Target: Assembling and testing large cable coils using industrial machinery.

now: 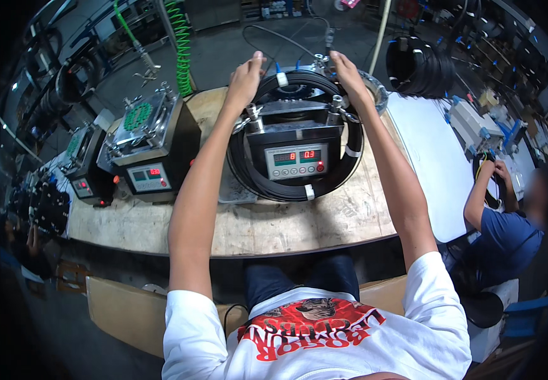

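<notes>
A ring-shaped coil of black cable (242, 166), bound with white ties, hangs around a metal-topped machine (262, 147) with a red digital display. My left hand (244, 82) is raised at the far left of the coil, its fingers apart and partly curled. Across from it, my right hand (348, 77) reaches to the far right side, fingers stretched up beside a dark connector (329, 41). Neither hand visibly grips anything. Metal clamp posts (255, 120) stand on the machine's near side, between my forearms.
Two similar machines, the nearer one (149, 142) topped with a green ring, stand left on the wooden bench (286, 231). A coiled green hose (179, 50) hangs behind them. At right, a person (508, 234) works at a white table (423, 158). More black cable coils (413, 66) hang beyond.
</notes>
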{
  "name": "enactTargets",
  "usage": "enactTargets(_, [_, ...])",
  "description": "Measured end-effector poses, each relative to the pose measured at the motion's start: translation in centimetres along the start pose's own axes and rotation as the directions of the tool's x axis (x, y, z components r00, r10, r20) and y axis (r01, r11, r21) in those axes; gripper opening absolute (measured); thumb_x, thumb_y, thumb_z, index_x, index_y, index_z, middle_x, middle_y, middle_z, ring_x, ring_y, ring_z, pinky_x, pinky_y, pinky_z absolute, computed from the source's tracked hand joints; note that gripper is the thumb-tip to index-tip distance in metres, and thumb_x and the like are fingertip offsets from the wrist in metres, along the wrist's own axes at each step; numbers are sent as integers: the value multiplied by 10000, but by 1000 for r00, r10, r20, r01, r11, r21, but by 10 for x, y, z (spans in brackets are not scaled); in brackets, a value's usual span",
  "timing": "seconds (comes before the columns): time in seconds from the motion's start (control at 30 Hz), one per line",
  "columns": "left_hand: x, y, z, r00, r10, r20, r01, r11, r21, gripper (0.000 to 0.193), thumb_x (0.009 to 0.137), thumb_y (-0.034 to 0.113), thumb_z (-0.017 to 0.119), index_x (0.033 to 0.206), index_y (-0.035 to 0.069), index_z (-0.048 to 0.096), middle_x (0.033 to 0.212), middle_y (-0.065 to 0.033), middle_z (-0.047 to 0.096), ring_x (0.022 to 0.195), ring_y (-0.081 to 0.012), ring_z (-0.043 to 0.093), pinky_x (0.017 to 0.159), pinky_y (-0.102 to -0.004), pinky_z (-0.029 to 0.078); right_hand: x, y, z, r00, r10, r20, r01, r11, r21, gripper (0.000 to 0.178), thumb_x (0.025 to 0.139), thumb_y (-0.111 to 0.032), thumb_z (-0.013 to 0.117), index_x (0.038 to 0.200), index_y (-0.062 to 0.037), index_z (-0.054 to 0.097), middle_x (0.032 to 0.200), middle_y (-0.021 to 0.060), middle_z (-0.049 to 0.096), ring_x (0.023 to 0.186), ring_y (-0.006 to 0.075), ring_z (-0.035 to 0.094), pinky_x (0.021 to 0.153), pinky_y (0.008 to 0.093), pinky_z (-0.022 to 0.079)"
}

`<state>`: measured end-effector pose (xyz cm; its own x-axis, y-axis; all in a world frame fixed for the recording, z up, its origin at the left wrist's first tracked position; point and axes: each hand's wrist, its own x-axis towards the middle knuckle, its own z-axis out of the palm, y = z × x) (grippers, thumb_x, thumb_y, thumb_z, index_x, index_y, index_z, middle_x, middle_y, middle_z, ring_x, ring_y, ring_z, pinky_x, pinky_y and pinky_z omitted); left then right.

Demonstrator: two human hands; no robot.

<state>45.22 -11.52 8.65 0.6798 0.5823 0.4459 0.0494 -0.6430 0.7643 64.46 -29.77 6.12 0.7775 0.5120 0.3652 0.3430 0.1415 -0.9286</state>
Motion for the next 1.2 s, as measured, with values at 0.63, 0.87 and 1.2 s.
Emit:
enactTargets(0.63, [1,-6,-1,1000,-31,0,31,999,-43,654,1020,525,408,1028,-42,733,904,-151,751,902,-253,706,848,-351,493,71,57,-6,974,193,114,-212,960,183,310,953,-305,688,799,-57,583,668,25,582,524,99,509,458,263,380])
enactTargets(0.87, [0,-7,-1,999,-35,-3,35,997,-75,608,1023,485,440,1016,-49,730,886,-133,748,879,-211,695,837,-329,488,60,47,2,988,38,-152,-27,997,73,413,943,-304,675,1187,22,604,801,45,651,609,102,556,468,266,445])
enactTargets(1.2, [-2,-8,-1,999,-37,1,37,995,-95,550,1021,433,471,1005,-53,729,853,-114,741,827,-177,669,800,-311,478,67,65,5,996,-68,-54,81,950,300,420,910,-210,709,1260,-14,583,864,99,689,661,102,590,576,263,464])
